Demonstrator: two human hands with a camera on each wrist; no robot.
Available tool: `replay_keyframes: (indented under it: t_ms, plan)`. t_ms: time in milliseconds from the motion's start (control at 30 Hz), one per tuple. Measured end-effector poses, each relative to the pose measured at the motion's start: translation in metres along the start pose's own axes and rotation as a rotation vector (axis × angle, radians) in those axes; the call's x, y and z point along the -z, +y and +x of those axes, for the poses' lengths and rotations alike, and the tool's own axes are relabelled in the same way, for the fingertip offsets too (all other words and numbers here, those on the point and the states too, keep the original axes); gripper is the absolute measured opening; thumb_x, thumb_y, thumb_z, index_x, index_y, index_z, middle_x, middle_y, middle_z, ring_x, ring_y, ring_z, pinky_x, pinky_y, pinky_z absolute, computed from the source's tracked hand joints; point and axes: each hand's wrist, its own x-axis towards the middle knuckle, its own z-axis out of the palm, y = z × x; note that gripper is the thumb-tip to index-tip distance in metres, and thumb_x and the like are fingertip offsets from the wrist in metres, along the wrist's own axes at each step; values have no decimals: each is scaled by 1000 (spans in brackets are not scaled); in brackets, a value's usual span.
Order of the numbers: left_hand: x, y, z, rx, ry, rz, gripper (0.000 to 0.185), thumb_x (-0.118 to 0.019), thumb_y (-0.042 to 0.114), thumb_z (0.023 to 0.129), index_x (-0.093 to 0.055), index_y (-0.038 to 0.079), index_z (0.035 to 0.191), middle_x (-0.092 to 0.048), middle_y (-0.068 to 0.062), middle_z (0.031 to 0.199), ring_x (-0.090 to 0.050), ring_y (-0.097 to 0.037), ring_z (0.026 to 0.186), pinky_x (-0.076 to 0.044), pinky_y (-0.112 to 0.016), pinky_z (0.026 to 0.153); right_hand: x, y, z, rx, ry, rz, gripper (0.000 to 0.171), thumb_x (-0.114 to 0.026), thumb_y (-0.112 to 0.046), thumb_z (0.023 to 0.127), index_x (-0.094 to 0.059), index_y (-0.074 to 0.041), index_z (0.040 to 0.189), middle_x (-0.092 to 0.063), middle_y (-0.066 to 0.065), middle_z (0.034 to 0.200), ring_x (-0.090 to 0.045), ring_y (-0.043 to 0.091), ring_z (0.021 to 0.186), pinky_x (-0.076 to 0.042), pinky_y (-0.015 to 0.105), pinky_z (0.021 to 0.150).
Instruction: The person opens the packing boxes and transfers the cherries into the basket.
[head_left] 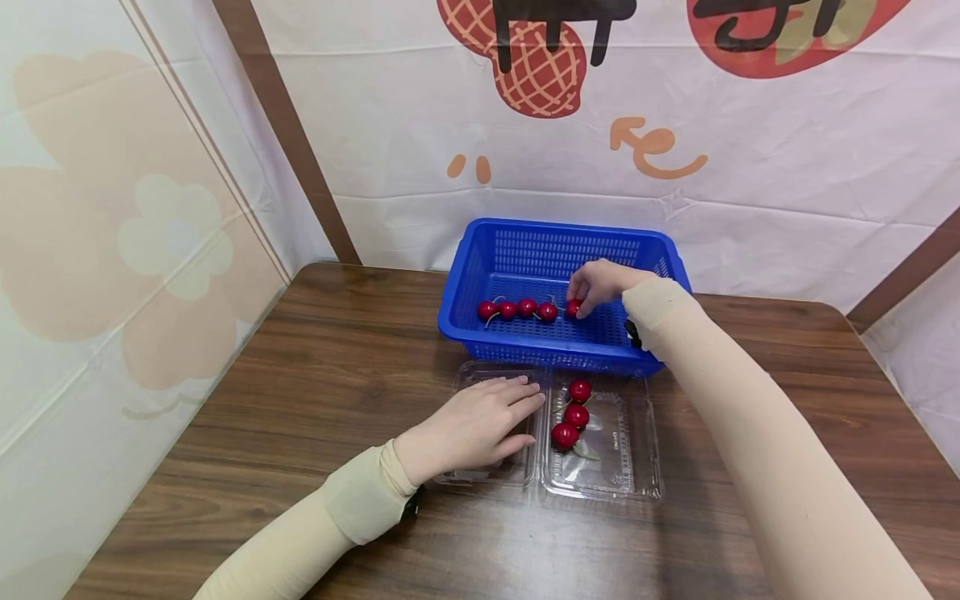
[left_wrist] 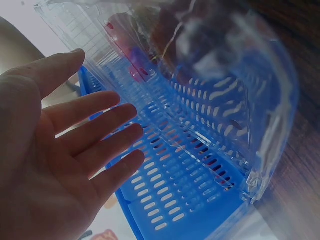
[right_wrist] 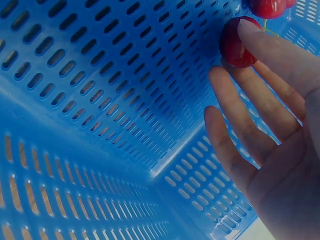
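Observation:
A blue slotted basket (head_left: 465, 325) stands at the far middle of the table, with a row of red cherries (head_left: 517, 309) on its floor. My right hand (head_left: 581, 302) reaches into it and pinches the rightmost cherry (right_wrist: 234, 47) between two fingertips (right_wrist: 260, 37). In front of the basket lies an opened clear plastic clamshell box (head_left: 645, 475). Its right half holds three cherries (head_left: 576, 414). My left hand (head_left: 525, 407) rests flat, fingers straight, on the box's left half (left_wrist: 210, 100).
The wooden table (head_left: 262, 400) is backed by a white printed cloth wall (head_left: 750, 183) close behind the basket. Another cherry (right_wrist: 267, 7) lies just beyond the pinched one. The basket wall (left_wrist: 175, 200) stands right against the box.

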Motion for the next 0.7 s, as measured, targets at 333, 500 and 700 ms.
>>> replay_keyframes:
  t_ms: [333,500,700]
  plan:
    - [0,0,-1,4,-3,7,52,-56,42,92,-57,7,131,-58,-9,133,-52,-23,127,-40,-34,108,-3,3,2,3,9,-35,29,-76,-16,80,-67,-7,106,-68,13,110,-63,26,103,-52,42,92]
    - [0,0,-1,6,-1,6,52,-56,42,92,-57,7,130,-58,-9,133,-52,-23,127,-40,-34,108,-4,2,3,28,16,-43,30,-76,-17,80,-67,-7,106,-68,13,109,-63,26,101,-52,42,91]
    - [0,0,-1,5,7,12,51,-57,42,92,-57,8,130,-59,-8,132,-52,-23,126,-40,-34,108,-3,1,3,44,30,-51,30,-76,-17,80,-67,-7,108,-69,13,110,-64,25,102,-52,42,91]
